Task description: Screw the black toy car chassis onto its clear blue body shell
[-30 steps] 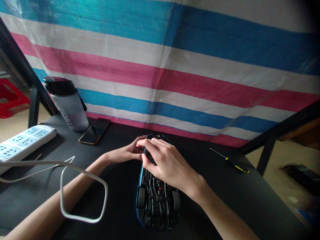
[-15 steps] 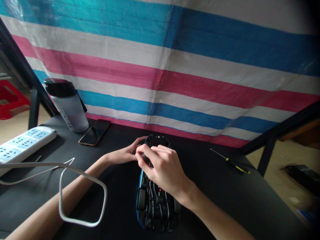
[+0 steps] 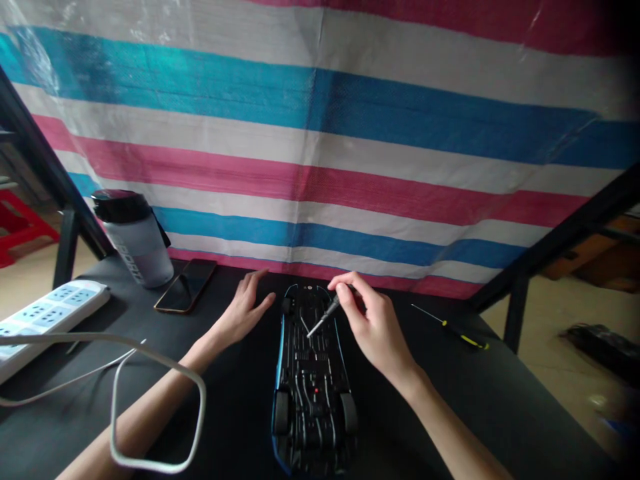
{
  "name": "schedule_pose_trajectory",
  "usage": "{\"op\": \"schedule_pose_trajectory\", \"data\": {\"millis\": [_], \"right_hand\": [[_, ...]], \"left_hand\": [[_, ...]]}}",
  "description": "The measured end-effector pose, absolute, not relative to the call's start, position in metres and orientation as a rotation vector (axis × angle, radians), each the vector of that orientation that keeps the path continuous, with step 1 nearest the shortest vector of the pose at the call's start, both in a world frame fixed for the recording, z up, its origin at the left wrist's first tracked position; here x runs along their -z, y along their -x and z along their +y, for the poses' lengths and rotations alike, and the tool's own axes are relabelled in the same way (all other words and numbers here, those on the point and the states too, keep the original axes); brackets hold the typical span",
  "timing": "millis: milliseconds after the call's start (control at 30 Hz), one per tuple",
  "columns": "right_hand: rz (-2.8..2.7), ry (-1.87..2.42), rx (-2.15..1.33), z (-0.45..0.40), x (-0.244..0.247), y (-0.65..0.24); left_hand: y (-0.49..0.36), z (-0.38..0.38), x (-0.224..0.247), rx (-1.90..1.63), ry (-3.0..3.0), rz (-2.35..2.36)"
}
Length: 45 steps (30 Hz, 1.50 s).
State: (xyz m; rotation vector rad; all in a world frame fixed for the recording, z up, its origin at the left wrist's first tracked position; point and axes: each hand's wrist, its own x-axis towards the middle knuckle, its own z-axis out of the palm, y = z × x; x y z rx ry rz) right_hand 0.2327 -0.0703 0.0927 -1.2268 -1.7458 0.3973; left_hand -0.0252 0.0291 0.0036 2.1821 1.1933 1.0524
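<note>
A blue toy car (image 3: 313, 373) lies upside down on the black table, its dark underside and wheels facing up. My right hand (image 3: 373, 320) is closed around a slim grey screwdriver (image 3: 324, 319), pinched between thumb and fingers over the car's far half. The shaft slants down to the left, its tip over the underside; whether it touches cannot be made out. To the car's left, my left hand (image 3: 245, 305) is off the car, thumb and fingers apart, holding nothing.
A second screwdriver (image 3: 465, 335), black and yellow, lies at right. At left are a phone (image 3: 185, 287), a water bottle (image 3: 133, 240), a white power strip (image 3: 55, 313) and a looping white cable (image 3: 200, 420). A striped sheet (image 3: 300, 147) hangs behind the table.
My left hand has let go of the car and moved left. My right hand has shifted right, bringing the screwdriver into sight and uncovering the car's underside. The view has tilted up slightly.
</note>
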Motion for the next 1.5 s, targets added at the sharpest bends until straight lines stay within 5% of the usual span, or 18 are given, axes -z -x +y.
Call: {"op": "schedule_pose_trajectory", "data": {"millis": [167, 367, 967, 1500], "right_hand": [[-1.428, 1.386, -0.779, -0.057, -0.040, -0.295], [-1.511, 1.442, -0.904, -0.053, -0.003, -0.314], [-1.868, 1.623, -0.463, -0.059, 0.022, -0.279], [-1.704, 1.376, -0.570, -0.020, 0.035, -0.297]], "left_hand": [[0.052, 0.050, 0.004, -1.164, -2.330, 1.889], [0.062, 0.054, 0.009, -1.011, -2.364, 2.015], [0.025, 0.037, 0.018, -0.952, -2.266, 1.318], [0.026, 0.036, 0.007, -0.784, -2.374, 1.172]]}}
